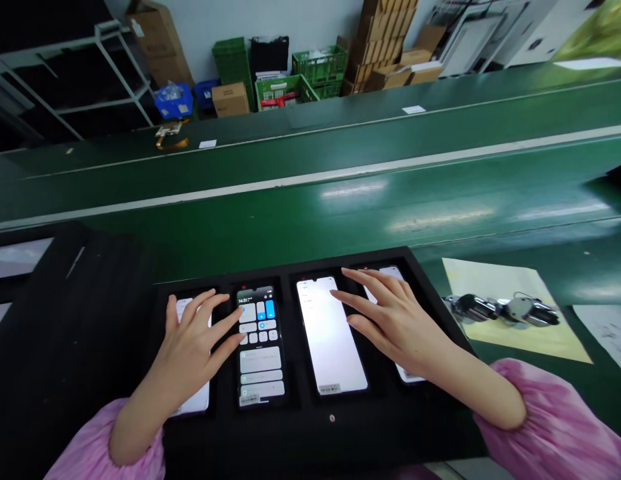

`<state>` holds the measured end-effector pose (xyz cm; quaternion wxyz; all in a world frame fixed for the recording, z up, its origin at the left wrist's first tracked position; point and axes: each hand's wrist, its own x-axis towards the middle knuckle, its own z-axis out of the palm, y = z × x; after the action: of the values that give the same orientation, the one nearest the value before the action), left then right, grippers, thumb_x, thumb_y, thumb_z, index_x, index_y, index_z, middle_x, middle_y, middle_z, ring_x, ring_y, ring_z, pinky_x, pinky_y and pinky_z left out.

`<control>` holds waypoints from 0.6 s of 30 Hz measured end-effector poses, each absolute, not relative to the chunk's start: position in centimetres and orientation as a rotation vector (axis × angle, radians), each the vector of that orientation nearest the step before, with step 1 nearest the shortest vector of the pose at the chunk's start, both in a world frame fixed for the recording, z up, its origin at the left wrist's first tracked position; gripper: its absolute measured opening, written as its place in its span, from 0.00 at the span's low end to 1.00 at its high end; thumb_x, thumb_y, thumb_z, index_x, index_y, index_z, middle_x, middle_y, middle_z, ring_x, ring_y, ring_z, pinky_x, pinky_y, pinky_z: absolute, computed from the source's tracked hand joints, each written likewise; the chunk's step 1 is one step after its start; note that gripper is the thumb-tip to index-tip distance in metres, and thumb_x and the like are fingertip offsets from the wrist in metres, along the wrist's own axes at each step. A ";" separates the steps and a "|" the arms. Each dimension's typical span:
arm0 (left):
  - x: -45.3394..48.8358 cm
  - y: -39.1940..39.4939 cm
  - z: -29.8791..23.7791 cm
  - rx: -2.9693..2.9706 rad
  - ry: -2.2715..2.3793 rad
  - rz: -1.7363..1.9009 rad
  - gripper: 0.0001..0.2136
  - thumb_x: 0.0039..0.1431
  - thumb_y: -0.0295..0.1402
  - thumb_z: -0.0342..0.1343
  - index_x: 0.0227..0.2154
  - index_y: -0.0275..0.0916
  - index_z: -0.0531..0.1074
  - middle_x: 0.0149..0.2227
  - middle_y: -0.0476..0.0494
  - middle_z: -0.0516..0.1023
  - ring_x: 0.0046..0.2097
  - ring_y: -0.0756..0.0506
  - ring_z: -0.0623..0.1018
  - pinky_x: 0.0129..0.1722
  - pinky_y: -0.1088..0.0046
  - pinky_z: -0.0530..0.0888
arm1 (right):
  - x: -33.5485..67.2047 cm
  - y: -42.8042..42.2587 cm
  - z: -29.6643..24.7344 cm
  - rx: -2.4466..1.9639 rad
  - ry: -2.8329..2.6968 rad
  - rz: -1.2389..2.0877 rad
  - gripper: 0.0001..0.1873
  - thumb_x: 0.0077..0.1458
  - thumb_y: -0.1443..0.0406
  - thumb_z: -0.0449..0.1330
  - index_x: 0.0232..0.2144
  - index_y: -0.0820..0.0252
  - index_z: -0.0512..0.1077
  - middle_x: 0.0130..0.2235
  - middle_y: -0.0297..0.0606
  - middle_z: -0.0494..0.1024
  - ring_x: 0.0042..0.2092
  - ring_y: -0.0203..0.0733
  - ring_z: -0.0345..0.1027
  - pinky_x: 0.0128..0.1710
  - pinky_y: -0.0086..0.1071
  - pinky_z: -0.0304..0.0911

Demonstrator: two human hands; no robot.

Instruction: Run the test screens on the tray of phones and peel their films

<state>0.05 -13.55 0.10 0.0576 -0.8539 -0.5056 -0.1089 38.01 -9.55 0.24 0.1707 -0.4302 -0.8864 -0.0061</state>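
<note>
Several lit smartphones lie face up in slots of a black foam tray [332, 440]. My left hand [193, 343] has its fingers spread over the leftmost phone [196, 400]. Its thumb and forefinger reach the edge of the second phone [260, 360], whose dark screen shows 14:31 and a panel of grey and blue tiles. My right hand [395, 320] is spread too, with fingertips at the upper right of the third phone [333, 340], which has a mostly white screen. That hand partly hides the rightmost phone [410, 377]. Whether the fingertips touch the glass I cannot tell.
Right of the tray, shiny metal parts [505, 309] lie on a yellow sheet [550, 340]. More black foam trays [90, 300] stand at left. Beyond runs a green conveyor line [270, 220] with a pale rail. Green crates [285, 87] and cardboard boxes [380, 40] stand behind it.
</note>
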 end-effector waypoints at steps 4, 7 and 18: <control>0.4 -13.5 0.5 -2.579 -1.574 -0.361 0.13 0.74 0.37 0.54 0.55 0.47 0.78 0.60 0.34 0.75 0.64 0.28 0.72 0.61 0.16 0.57 | 37.8 -9.3 -0.4 -1.186 -2.513 -0.177 0.23 0.74 0.53 0.49 0.60 0.51 0.77 0.67 0.50 0.71 0.64 0.63 0.66 0.55 0.58 0.65; 0.7 -13.5 1.0 -2.559 -1.630 -0.379 0.13 0.72 0.36 0.57 0.56 0.48 0.77 0.61 0.35 0.75 0.65 0.29 0.71 0.64 0.18 0.56 | 38.3 -9.2 -0.5 -1.161 -2.437 -0.227 0.22 0.74 0.55 0.50 0.60 0.53 0.76 0.66 0.50 0.71 0.62 0.65 0.67 0.53 0.59 0.64; 1.3 -13.7 1.2 -2.637 -1.717 -0.248 0.15 0.71 0.39 0.59 0.58 0.48 0.77 0.63 0.35 0.73 0.67 0.30 0.69 0.64 0.16 0.53 | 39.2 -9.8 -0.5 -1.184 -2.288 -0.099 0.19 0.72 0.59 0.50 0.61 0.47 0.71 0.63 0.44 0.74 0.58 0.62 0.70 0.52 0.57 0.64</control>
<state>1.26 -13.69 1.19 -0.0076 -0.8354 -0.5439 -0.0787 39.21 -9.80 -0.54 0.2778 -0.4412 -0.8525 -0.0367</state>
